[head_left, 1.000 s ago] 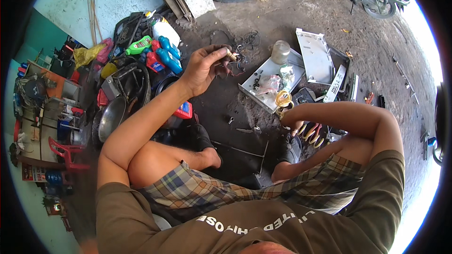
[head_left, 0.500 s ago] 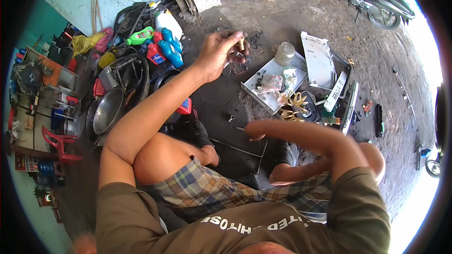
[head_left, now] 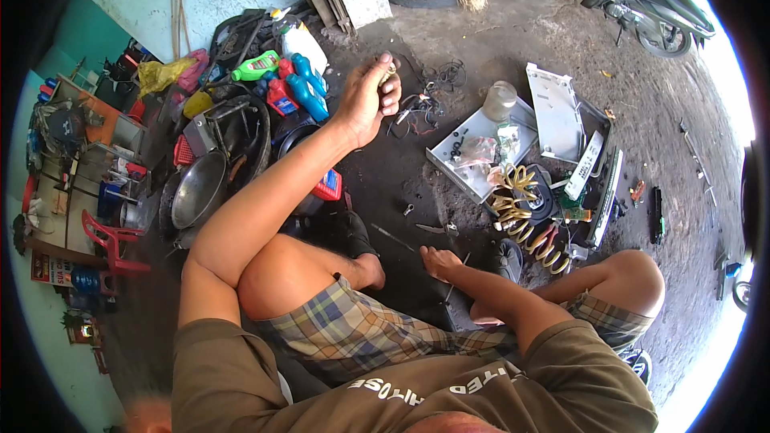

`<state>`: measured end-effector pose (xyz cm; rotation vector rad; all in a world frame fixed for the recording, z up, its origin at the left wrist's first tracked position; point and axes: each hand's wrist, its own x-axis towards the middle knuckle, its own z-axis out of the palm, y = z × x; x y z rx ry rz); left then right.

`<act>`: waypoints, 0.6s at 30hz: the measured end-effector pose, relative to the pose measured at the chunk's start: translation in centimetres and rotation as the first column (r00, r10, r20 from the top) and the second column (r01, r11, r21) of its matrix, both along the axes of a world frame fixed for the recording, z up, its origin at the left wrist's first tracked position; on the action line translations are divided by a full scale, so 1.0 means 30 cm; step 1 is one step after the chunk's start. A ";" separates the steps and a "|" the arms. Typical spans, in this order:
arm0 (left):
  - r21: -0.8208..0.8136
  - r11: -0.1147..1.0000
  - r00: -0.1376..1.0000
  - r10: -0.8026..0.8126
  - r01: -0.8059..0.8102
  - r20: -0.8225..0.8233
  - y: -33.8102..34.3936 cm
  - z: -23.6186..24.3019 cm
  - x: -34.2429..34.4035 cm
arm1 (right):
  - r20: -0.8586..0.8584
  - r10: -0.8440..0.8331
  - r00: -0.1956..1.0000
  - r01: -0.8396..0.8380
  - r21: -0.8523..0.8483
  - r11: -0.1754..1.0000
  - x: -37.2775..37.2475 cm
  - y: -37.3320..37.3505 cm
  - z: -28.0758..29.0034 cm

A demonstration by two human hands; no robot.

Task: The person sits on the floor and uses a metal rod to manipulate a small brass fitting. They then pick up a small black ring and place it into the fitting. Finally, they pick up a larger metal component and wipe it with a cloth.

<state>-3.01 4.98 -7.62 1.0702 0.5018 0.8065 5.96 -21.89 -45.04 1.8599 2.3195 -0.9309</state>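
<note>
My left hand (head_left: 367,103) is raised past my left knee, its fingers curled around a small brass-coloured piece (head_left: 390,72) that is mostly hidden. Low between my feet, my right hand (head_left: 440,263) closes on the shaft of a T-handle wrench (head_left: 391,236). The wrench's thin tip points to the far left, and its crossbar (head_left: 457,277) shows on the near side of the hand. Just beyond my right hand, a grey pointed tool (head_left: 437,228) lies on the floor, with a small metal socket-like part (head_left: 409,209) near it.
At right lies a metal tray (head_left: 457,178) with a glass jar (head_left: 500,100) and plastic bags, beside a gold coiled hose (head_left: 521,231). Thin dark wires (head_left: 417,112) lie beyond my left hand. Bottles (head_left: 309,92) and a metal bowl (head_left: 199,190) crowd the left. A motorbike (head_left: 642,12) stands far right.
My right hand has come down onto the T-handle wrench and grasped it, uncovering the grey tool and the coiled hose. My left hand has turned and closed more around the brass-coloured piece.
</note>
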 end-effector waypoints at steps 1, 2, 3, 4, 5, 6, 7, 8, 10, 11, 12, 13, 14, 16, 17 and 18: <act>-0.010 1.000 1.000 0.027 -0.027 0.014 0.013 0.000 -0.022 | -0.033 -0.033 0.999 0.032 -0.024 0.999 -0.013 0.011 0.029; -0.004 0.998 0.998 0.060 -0.060 0.007 0.019 0.007 -0.031 | -0.060 -0.044 0.997 0.041 -0.043 0.998 -0.010 0.025 0.060; -0.003 0.999 0.998 0.051 -0.051 0.023 0.032 0.010 -0.043 | -0.082 -0.057 0.995 0.052 -0.055 0.997 0.004 0.059 0.091; -0.002 0.999 0.998 0.043 -0.043 0.038 0.045 0.012 -0.059 | -0.105 -0.069 0.992 0.062 -0.067 0.996 0.015 0.101 0.123; 0.000 1.000 0.997 0.024 -0.024 0.067 0.056 0.022 -0.049 | -0.013 -0.022 1.000 0.022 0.063 0.998 0.058 0.140 0.147; 0.004 0.997 0.995 0.077 -0.078 0.062 0.039 0.040 -0.022 | 0.085 0.018 0.996 -0.033 0.179 0.983 0.100 0.170 0.167; 0.007 0.998 0.993 0.068 -0.069 0.092 0.034 0.055 0.002 | 0.174 0.050 0.984 -0.099 0.289 0.952 0.164 0.211 0.193; 0.008 0.999 0.990 0.052 -0.054 0.133 0.030 0.062 0.036 | 0.279 0.055 0.959 -0.165 0.389 0.906 0.248 0.242 0.228; -0.003 0.996 0.981 0.092 -0.093 0.172 0.027 0.066 0.031 | 0.009 -0.108 0.994 0.092 0.450 0.888 0.305 0.348 0.412; 0.008 0.988 0.975 0.150 -0.154 0.165 0.030 0.067 -0.019 | -0.330 -0.287 0.899 0.387 0.293 0.875 0.271 0.388 0.594; 0.012 0.982 0.965 0.181 -0.186 0.191 0.023 0.079 -0.015 | -0.348 -0.350 0.870 0.458 0.310 0.833 0.310 0.425 0.714; 0.022 0.975 0.954 0.211 -0.221 0.215 0.021 0.097 -0.016 | -0.371 -0.405 0.836 0.526 0.329 0.784 0.342 0.449 0.826; 0.052 0.965 0.946 0.241 -0.257 0.217 0.030 0.101 -0.045 | -0.496 -0.316 0.809 0.522 0.357 0.775 0.350 0.441 0.963; 0.056 0.950 0.936 0.290 -0.306 0.202 0.021 0.109 -0.046 | -0.608 -0.247 0.755 0.497 0.285 0.820 0.435 0.388 1.152; 0.063 0.943 0.931 0.308 -0.326 0.197 0.018 0.120 -0.039 | -0.617 -0.266 0.741 0.463 0.182 0.867 0.495 0.365 1.201; 0.076 0.939 0.929 0.316 -0.335 0.194 0.020 0.114 -0.028 | -0.630 -0.314 0.710 0.475 0.100 0.874 0.542 0.322 1.230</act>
